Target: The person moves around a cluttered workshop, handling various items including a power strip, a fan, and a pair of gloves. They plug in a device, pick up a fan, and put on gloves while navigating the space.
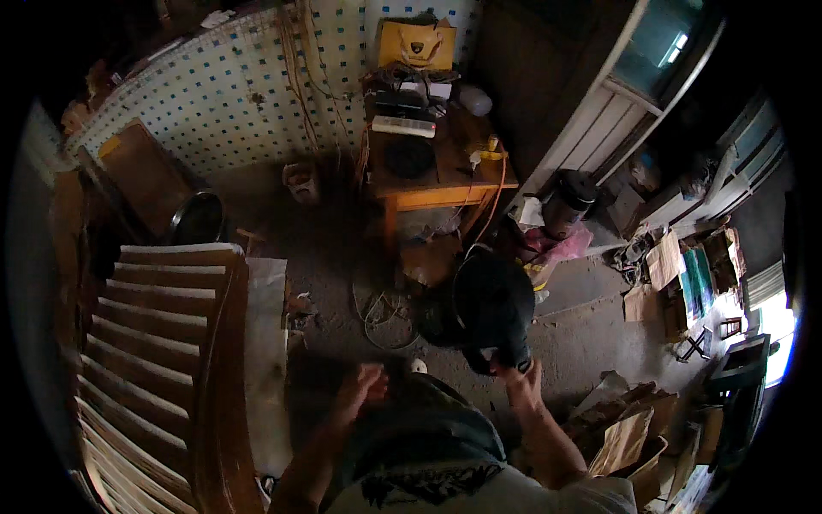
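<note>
My right hand (519, 379) is closed on the near end of a large black, rounded object (494, 295); the dim light hides what kind of thing it is. This dark bulk stands in front of a small wooden table (437, 199). My left hand (370, 383) hangs to the left of my body with its fingers curled in, and I see nothing in it. A thin looped cable (385, 330) lies on the floor between that hand and the table.
On the table are a power strip (403, 127), a yellow bag (416, 44) and coiled cords. A slatted wooden piece (154, 321) fills the left side. Cardboard (623, 441) is piled at the lower right. A dark lidded container (570, 206) stands by the door frame.
</note>
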Demonstrator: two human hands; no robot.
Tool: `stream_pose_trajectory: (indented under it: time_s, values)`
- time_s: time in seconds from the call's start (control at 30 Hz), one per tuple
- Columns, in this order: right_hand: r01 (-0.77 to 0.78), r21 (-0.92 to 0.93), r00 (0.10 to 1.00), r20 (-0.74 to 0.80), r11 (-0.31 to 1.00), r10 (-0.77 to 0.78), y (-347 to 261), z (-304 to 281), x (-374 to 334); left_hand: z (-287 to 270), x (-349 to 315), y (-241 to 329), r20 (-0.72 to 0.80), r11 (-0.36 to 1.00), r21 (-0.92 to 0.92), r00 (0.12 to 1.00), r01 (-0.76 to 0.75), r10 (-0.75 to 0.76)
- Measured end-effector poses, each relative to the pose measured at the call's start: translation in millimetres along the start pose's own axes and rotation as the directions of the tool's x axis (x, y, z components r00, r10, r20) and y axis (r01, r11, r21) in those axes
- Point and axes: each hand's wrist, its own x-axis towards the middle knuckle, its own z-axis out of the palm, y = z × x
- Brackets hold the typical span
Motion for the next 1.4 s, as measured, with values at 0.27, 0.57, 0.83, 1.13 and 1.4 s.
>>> stream_pose_trajectory:
  time_s: [0.27,0.57,0.83,1.13,1.4]
  values:
    - [0.027,-0.048,0.988,-0.149,0.998,-0.034,-59,76,151,-32,256,194,0.034,0.812,0.406,0.895,-0.419,0.445]
    - [0.042,0.015,0.901,-0.433,0.999,-0.032,-96,173,243,30,495,406,0.385,0.397,0.509,0.614,-0.764,0.689]
    - [0.076,0.058,0.809,-0.587,0.995,-0.027,-129,227,306,43,559,420,0.578,0.197,0.504,0.498,-0.841,0.646]
    - [-0.237,-0.046,0.733,-0.664,0.97,0.148,-124,250,355,35,541,434,0.527,0.465,0.529,0.704,-0.71,0.476]
    - [-0.078,-0.036,0.835,-0.549,0.996,0.046,-124,271,387,19,557,426,0.472,0.827,0.383,0.857,-0.411,0.207]
